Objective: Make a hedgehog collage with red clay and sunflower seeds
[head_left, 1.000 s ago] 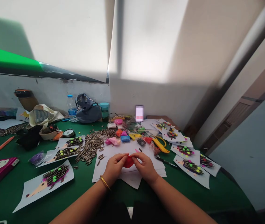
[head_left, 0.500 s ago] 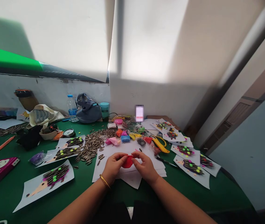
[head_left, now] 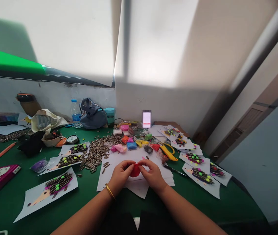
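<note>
My left hand [head_left: 122,173] and my right hand [head_left: 151,173] meet over a stack of white paper [head_left: 109,178]. Between their thumbs and fingers they pinch a flattened piece of red modelling clay [head_left: 135,171], one hand at each side of it. A gold bangle [head_left: 110,192] circles my left wrist. On the paper left of my hands lie a few loose sunflower seeds [head_left: 105,164]. Just beyond my hands are packets of coloured clay, among them a blue one [head_left: 131,145] and a red one [head_left: 155,147].
A pile of sunflower seeds [head_left: 96,151] lies to the left. Hedgehog pictures made with seeds lie on both sides, one [head_left: 52,189] at the near left. Yellow scissors [head_left: 168,152] and a black pen [head_left: 175,170] are at the right. A phone [head_left: 146,119] stands at the back.
My hands have drawn slightly closer together at the top edge of the red clay, pinching it there. Everything else on the table stays in place.
</note>
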Motion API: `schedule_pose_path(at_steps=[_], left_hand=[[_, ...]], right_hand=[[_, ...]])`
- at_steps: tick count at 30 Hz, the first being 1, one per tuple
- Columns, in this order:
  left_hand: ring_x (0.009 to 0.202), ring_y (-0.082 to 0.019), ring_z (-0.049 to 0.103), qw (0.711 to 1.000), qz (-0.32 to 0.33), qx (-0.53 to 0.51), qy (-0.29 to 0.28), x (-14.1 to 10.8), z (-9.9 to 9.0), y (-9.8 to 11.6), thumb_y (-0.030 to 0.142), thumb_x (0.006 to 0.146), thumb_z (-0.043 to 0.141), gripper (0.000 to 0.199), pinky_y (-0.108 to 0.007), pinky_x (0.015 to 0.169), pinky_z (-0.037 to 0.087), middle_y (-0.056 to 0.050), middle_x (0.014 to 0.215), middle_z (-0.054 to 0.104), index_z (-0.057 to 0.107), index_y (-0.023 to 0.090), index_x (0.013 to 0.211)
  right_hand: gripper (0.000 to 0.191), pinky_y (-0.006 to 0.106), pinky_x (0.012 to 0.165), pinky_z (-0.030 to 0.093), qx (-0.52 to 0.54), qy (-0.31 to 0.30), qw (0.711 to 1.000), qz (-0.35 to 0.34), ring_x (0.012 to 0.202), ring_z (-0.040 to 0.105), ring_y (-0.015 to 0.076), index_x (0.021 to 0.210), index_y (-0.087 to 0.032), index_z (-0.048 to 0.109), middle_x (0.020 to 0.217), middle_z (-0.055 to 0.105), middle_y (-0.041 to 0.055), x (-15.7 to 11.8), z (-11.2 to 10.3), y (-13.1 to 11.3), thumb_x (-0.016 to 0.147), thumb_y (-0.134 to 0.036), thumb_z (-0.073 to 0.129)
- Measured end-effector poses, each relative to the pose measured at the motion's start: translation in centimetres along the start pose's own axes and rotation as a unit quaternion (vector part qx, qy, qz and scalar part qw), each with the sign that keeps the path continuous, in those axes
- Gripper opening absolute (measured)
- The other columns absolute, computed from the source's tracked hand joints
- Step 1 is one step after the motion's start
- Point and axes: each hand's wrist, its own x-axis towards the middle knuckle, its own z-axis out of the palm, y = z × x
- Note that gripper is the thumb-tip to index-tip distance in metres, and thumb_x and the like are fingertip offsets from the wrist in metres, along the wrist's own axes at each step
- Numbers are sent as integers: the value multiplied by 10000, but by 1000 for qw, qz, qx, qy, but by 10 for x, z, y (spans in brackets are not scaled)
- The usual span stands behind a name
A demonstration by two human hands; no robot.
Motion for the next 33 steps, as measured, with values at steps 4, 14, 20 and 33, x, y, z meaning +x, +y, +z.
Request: schedule_pose_path(at_steps=[4, 14, 20, 33], left_hand=[[810, -224, 669, 1000, -5, 2, -18, 0, 1, 1, 418, 706, 710, 300, -335, 758, 532, -79, 855, 727, 706, 157, 854], [860, -230, 674, 999, -17, -37, 0, 1, 1, -3, 414, 668, 744, 387, -343, 783, 533, -87, 938, 732, 716, 171, 968], [812, -238, 681, 1000, -8, 10, 16, 3, 0, -3, 411, 682, 722, 283, -350, 766, 540, -78, 846, 743, 738, 172, 833], [741, -211, 660, 999, -1, 34, 7, 1, 0, -5, 457, 709, 699, 299, -314, 695, 527, -69, 793, 724, 718, 171, 795]], right_hand=[[137, 348, 863, 510, 13, -15, 1000, -21, 892, 648, 191, 916, -226, 699, 909, 710, 37, 1, -2, -4, 863, -272, 581], [173, 348, 872, 502, 4, -18, 1000, 3, 920, 638, 196, 984, -228, 682, 963, 704, 39, 0, -2, -2, 860, -291, 579], [192, 350, 873, 501, 0, -9, 1000, 6, 929, 641, 199, 993, -220, 673, 967, 702, 47, -1, -2, -1, 875, -312, 552], [230, 352, 873, 515, 6, -9, 1000, -3, 958, 651, 208, 1045, -227, 675, 1009, 708, 55, -2, -2, -1, 902, -342, 535]])
